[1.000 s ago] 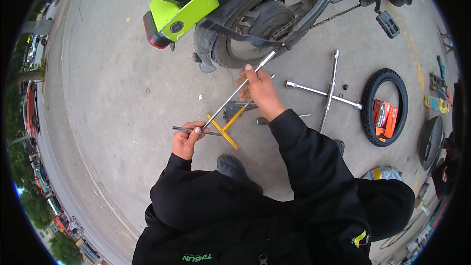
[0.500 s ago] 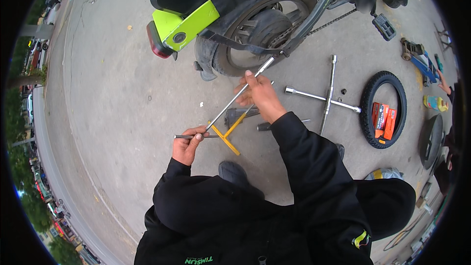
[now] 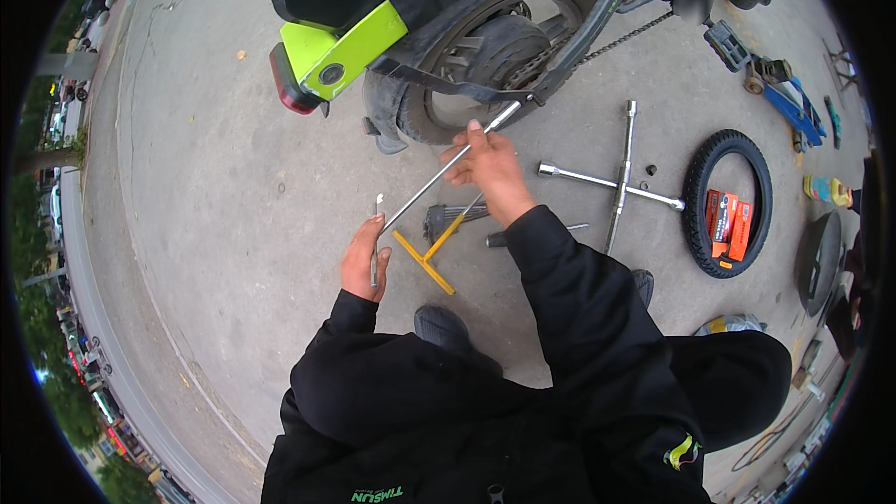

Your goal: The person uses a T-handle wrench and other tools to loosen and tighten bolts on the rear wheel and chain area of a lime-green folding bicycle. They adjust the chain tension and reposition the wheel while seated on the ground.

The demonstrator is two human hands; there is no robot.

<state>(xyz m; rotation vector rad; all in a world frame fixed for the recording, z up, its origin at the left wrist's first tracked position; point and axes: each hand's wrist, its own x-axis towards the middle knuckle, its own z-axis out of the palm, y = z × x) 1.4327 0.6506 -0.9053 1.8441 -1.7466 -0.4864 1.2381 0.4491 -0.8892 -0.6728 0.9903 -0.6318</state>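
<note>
My left hand point(image 3: 360, 266) grips the short crossbar end of a silver T-handle socket wrench point(image 3: 420, 191), the bar now nearly upright. My right hand point(image 3: 499, 177) is closed around its long shaft near the socket, which reaches toward the bicycle's rear wheel point(image 3: 499, 56), below a lime-green bracket point(image 3: 345, 47) with a red light. A yellow T-wrench point(image 3: 426, 263) lies below my hands, beside a dark ribbed object point(image 3: 439, 222) and a dark-handled tool point(image 3: 499, 240). A chrome cross wrench point(image 3: 623, 182) lies to their right.
A tire point(image 3: 700, 215) with orange boxes point(image 3: 739, 229) inside lies at right. Beyond are a blue jack point(image 3: 793, 107), a yellow container point(image 3: 821, 189), a dark basin point(image 3: 814, 266) and part of another person point(image 3: 868, 201). My boots point(image 3: 439, 327) are below, a roadside with vehicles far left.
My left hand has turned the crossbar from nearly level to nearly upright. The blue jack came into sight at right and slid leftward, toward the bicycle's pedal.
</note>
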